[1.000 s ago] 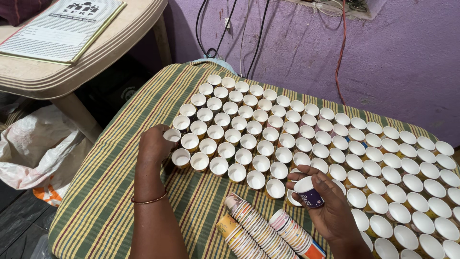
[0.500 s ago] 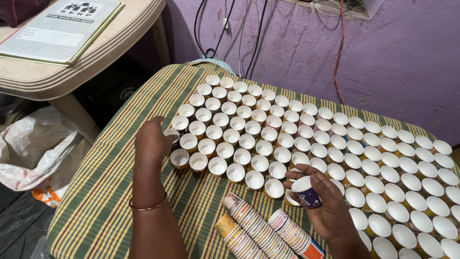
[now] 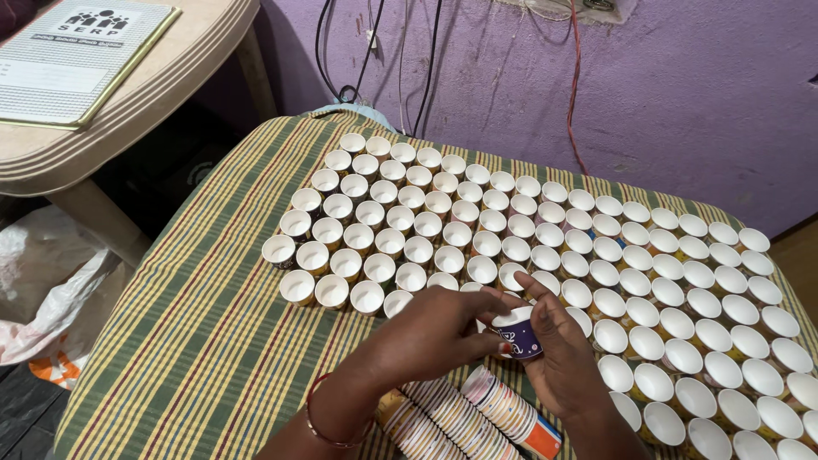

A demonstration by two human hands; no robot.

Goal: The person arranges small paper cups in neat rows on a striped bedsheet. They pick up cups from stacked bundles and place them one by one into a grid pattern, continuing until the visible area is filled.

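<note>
Your right hand (image 3: 567,358) grips a small purple paper cup (image 3: 516,334) near the table's front edge; your left hand (image 3: 434,332) pinches its rim w/ fingertips. Cup's just above the lying cup stacks (image 3: 464,413), beside the upright cup rows (image 3: 528,247) on the striped cloth (image 3: 196,341).

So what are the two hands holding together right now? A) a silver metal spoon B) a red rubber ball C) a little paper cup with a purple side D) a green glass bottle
C: the left hand and the right hand meet around a little paper cup with a purple side, just in front of the many small white-lined paper cups set open side up on the striped yellow-green tablecloth.
</note>
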